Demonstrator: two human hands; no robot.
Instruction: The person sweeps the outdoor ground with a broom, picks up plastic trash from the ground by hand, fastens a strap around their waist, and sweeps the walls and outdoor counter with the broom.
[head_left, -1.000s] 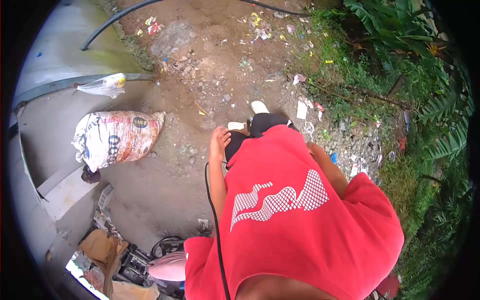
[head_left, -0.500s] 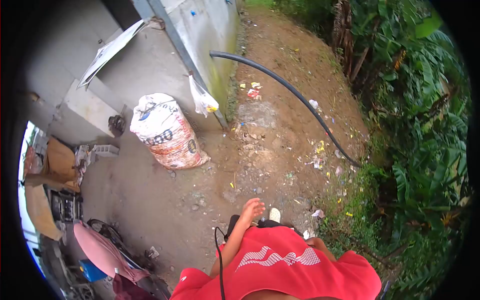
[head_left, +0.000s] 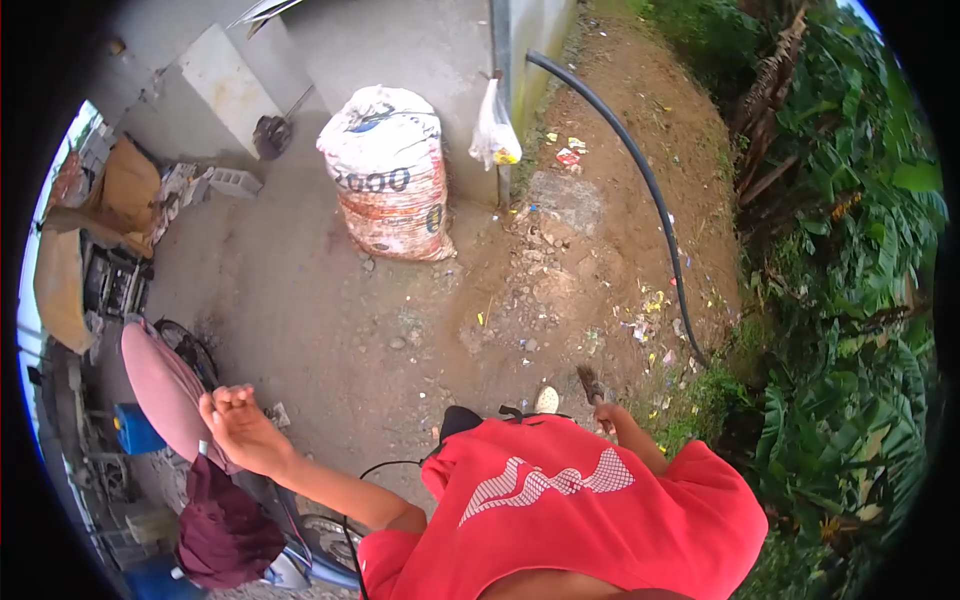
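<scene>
My left hand (head_left: 245,430) is stretched out to the left, fingers loosely bent and apart, with nothing in it. It appears in front of a pink cloth (head_left: 165,390); whether it touches the cloth I cannot tell. A dark maroon cloth (head_left: 228,525) hangs just below. On the other side, my right hand (head_left: 606,416) is closed around a brown bundle that looks like a stick broom (head_left: 590,382). Its splayed tip points up and away from me, and the rest is hidden by my red shirt.
A full white sack (head_left: 390,180) stands by the wall. A plastic bag (head_left: 494,130) hangs at the wall's corner. A black hose (head_left: 640,160) arches over the littered dirt. Banana plants (head_left: 850,400) line the right; a blue container (head_left: 140,430) and a wheel (head_left: 330,540) are at left.
My left hand has swung out to the left from in front of my body. My right hand and the broom have come into sight. The view has shifted, putting the sack higher.
</scene>
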